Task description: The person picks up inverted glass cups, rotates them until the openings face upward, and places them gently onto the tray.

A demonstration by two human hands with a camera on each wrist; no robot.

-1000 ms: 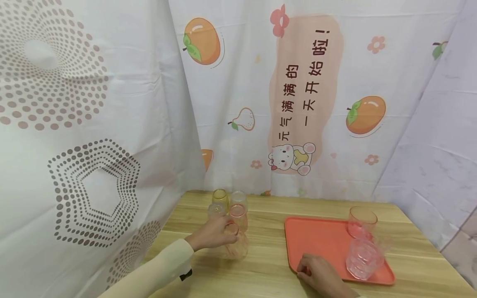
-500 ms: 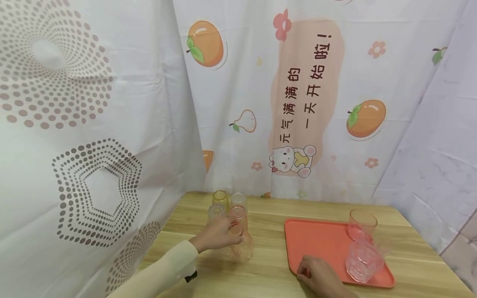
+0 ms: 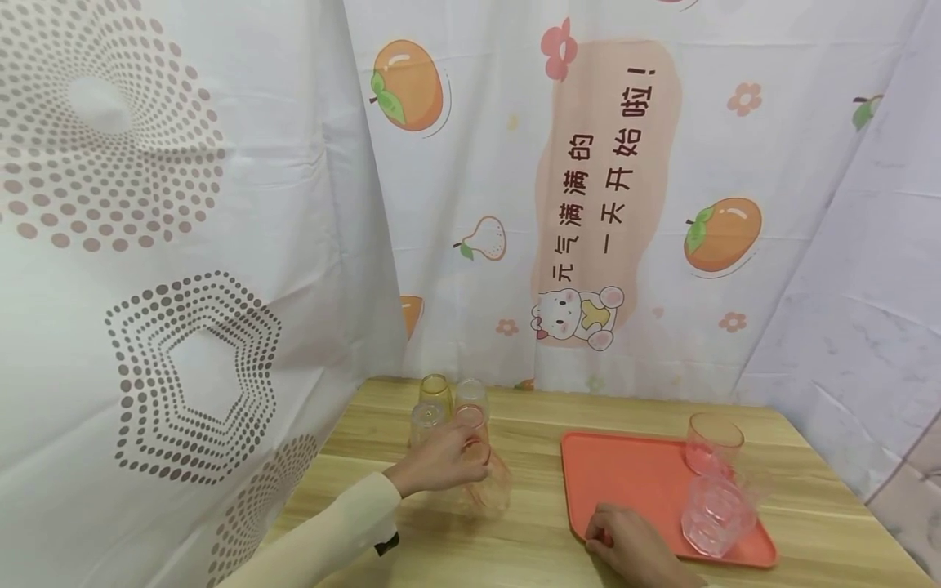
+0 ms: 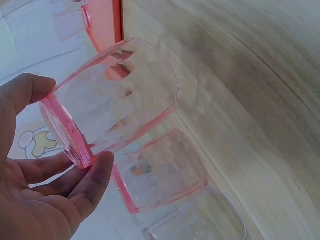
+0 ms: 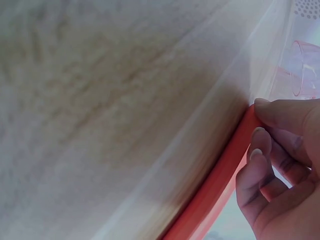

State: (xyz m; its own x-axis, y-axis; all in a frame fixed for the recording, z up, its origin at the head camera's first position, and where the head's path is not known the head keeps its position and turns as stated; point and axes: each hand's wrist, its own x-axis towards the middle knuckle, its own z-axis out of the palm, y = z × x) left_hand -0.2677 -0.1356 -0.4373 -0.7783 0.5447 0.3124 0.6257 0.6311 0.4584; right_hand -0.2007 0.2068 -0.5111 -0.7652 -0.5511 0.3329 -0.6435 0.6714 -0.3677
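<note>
In the head view my left hand (image 3: 441,461) holds a transparent pink cup (image 3: 491,488) by its base, upside down and tilted, mouth towards the lower right. The left wrist view shows thumb and fingertips pinching the thick pink base of that cup (image 4: 115,100). Just behind stand upturned cups: a pink one (image 3: 471,418), a clear one (image 3: 426,415), another clear one (image 3: 472,394) and a yellow one (image 3: 435,389). My right hand (image 3: 634,541) lies at the front left corner of the red tray (image 3: 625,474). Its fingers are loosely curled beside the tray rim (image 5: 215,195).
A pink cup (image 3: 715,441) stands upright at the tray's back right. A clear faceted cup (image 3: 716,518) sits at its front right, overlapped by another faint transparent shape. Printed curtains (image 3: 470,163) enclose the wooden table (image 3: 529,523) at the back and sides.
My left hand has moved a little to the right with the pink cup, whose mouth has swung rightward. The right hand stays at the tray corner.
</note>
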